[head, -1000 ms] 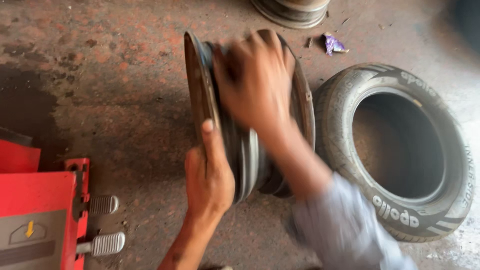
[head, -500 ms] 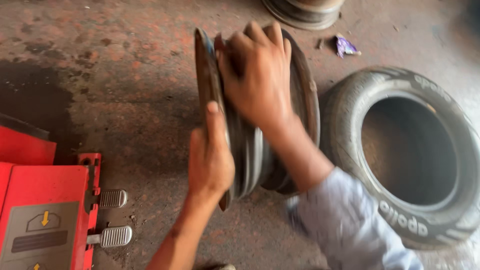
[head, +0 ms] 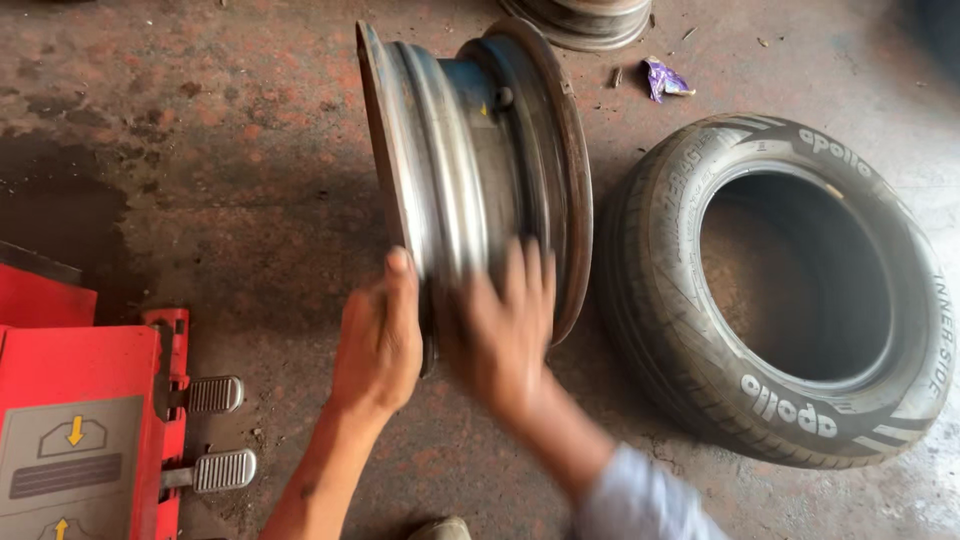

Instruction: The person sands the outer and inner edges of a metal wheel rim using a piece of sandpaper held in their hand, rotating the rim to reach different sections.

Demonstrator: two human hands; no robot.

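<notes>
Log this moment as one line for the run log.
left hand: on near flange of steel wheel rim | right hand: on rim barrel, blurred | rim: upright on edge on concrete floor | tyre: flat, right of rim

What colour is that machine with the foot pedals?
The machine is red, with metal pedals; the head view shows it.

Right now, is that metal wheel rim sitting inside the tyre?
No, the steel wheel rim stands on edge on the floor beside the tyre, steadied by the left hand and right hand.
</notes>
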